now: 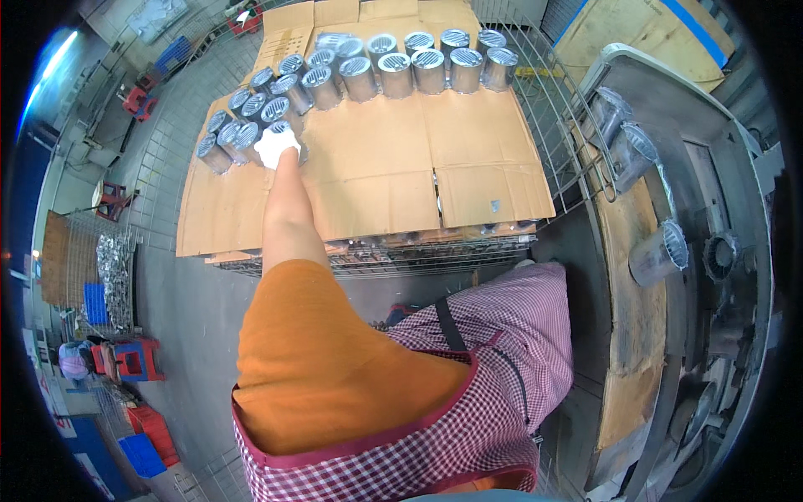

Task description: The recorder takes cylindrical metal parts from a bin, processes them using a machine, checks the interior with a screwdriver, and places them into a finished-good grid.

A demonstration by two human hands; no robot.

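My left hand (277,149), in a white glove, reaches far forward and closes around a grey metal cylinder (303,154) with a slotted top. Most of that cylinder and my fingertips are hidden behind the glove. It stands at the near end of a group of similar upright metal cylinders (358,81), set in rows along the far and left sides of a brown cardboard sheet (376,159). One cylinder (333,40) at the back lies on its side. My right hand is out of the picture.
The cardboard rests on a wire mesh cage (385,258). At the right, a grey machine bench with a wooden board (633,335) carries more metal cylinders (657,253). Plastic stools (138,360), red and blue bins (152,435) and another wire cage (92,268) stand at the left.
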